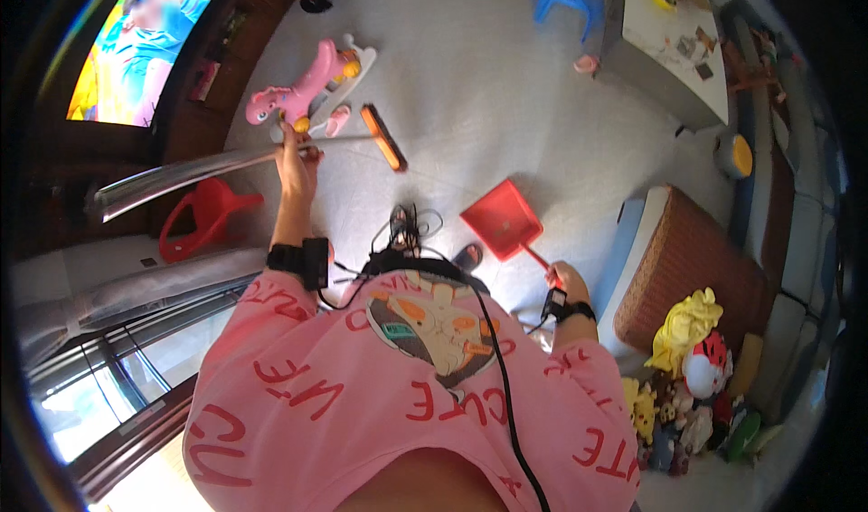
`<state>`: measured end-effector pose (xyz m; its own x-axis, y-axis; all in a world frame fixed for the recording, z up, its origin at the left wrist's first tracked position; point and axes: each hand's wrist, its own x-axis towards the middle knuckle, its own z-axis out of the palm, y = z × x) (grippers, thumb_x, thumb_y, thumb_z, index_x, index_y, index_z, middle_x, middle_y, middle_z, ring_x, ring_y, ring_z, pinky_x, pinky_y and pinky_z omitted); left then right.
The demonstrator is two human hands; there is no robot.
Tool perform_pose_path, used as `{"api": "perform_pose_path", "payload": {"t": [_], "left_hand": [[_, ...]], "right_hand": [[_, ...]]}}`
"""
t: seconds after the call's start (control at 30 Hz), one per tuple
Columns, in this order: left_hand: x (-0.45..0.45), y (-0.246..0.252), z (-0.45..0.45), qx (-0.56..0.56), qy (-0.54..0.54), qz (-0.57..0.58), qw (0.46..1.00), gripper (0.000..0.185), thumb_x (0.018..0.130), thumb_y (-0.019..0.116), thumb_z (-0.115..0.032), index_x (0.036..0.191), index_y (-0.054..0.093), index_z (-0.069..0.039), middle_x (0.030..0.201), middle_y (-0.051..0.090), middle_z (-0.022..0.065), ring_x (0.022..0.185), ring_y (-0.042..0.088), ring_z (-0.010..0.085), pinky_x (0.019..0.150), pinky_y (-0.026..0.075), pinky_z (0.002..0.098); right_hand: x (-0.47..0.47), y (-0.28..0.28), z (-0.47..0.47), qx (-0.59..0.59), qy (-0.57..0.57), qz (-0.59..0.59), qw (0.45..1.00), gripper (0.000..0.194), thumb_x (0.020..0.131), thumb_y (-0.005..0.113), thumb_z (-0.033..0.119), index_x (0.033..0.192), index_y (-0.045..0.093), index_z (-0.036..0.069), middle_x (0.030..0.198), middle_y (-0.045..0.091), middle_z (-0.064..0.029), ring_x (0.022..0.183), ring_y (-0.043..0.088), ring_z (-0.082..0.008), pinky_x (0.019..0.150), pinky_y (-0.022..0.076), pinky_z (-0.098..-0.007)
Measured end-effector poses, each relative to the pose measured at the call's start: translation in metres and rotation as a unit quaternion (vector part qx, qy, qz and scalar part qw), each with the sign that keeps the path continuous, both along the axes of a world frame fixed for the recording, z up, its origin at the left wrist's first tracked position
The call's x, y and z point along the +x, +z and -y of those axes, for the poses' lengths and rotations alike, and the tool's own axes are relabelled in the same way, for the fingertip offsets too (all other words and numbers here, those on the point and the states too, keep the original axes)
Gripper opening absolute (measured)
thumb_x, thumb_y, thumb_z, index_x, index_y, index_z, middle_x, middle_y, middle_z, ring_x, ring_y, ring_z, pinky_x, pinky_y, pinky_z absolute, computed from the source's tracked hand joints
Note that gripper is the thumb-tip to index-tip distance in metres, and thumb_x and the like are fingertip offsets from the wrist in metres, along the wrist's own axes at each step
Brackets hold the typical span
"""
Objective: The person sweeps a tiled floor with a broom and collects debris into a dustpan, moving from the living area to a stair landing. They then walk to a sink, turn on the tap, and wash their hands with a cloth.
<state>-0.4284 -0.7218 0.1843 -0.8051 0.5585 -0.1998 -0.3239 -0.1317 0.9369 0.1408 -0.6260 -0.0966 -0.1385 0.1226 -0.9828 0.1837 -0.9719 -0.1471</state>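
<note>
My left hand [296,162] grips the metal pole [196,162] of a push broom, its fingers wrapped around it. The pole slants across to the orange broom head [385,140], whose dark bristles face right, near the tiled floor. Down at my right side, my right hand [569,281] holds the short handle of a red dustpan [505,219]. The pan's open face is turned up and a small pale speck shows on it. Between broom head and pan lies a stretch of grey floor [441,152]. Wrist straps with small devices sit on both forearms.
A pink rocking horse [315,81] and a pink slipper [337,120] are beside the broom. A red plastic seat [203,220] is at left. Ahead stand a blue stool [568,0] and a table [671,54]. A sofa section [685,268] and plush toys [678,410] line the right.
</note>
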Motion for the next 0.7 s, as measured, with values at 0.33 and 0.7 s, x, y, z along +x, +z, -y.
{"api": "perform_pose_path", "payload": {"t": [0.33,0.7], "left_hand": [[-0.041,-0.062,-0.124,-0.141,-0.255,-0.156,0.944,0.034,0.088,0.058,-0.041,0.089,0.055,-0.007,0.084,0.051,0.0025,0.071,0.050,0.0106,0.064,0.045,0.0255],[-0.031,-0.107,-0.245,-0.140,-0.411,0.046,0.900,0.029,0.085,0.064,-0.034,0.070,0.052,-0.013,0.063,0.040,-0.0061,0.055,0.036,0.0047,0.055,0.036,0.0229]], "right_hand": [[-0.010,0.001,-0.004,-0.028,-0.047,0.044,0.998,0.014,0.085,0.051,0.011,0.077,0.047,0.000,0.060,0.049,-0.0076,0.040,0.041,-0.0116,0.033,0.0349,-0.0213],[-0.161,-0.003,-0.062,-0.113,-0.187,0.003,0.976,0.013,0.086,0.052,0.009,0.077,0.044,0.003,0.056,0.043,-0.0021,0.038,0.039,-0.0083,0.032,0.0350,-0.0183]]}}
